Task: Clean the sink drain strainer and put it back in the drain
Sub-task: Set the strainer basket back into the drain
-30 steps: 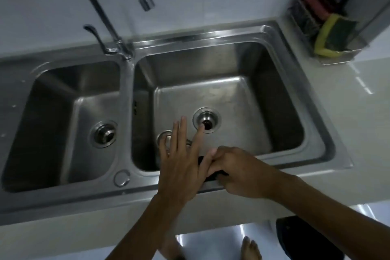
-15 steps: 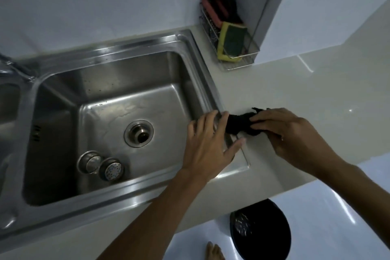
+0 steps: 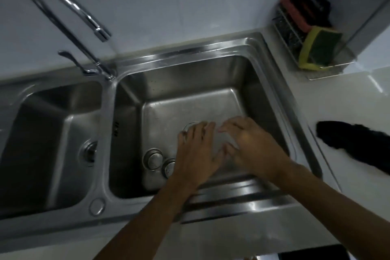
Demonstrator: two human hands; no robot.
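Observation:
Two round metal strainer parts lie on the floor of the right basin (image 3: 190, 101): a cup-shaped one (image 3: 152, 158) and, touching it on the right, a perforated one (image 3: 168, 167) partly hidden by my left wrist. My left hand (image 3: 196, 152) hovers palm down over the basin, fingers apart, covering most of the drain (image 3: 188, 125). My right hand (image 3: 249, 143) is beside it, also palm down with fingers spread. Neither hand holds anything. The image is blurred by motion.
A black cloth (image 3: 356, 143) lies on the white counter right of the sink. A wire rack (image 3: 316, 65) with sponges stands at the back right corner. The curved faucet (image 3: 69, 17) rises between the two basins. The left basin has its own drain (image 3: 89, 153).
My right hand let go of the black cloth, which now lies on the counter. Both hands moved left and now hover over the right basin, empty.

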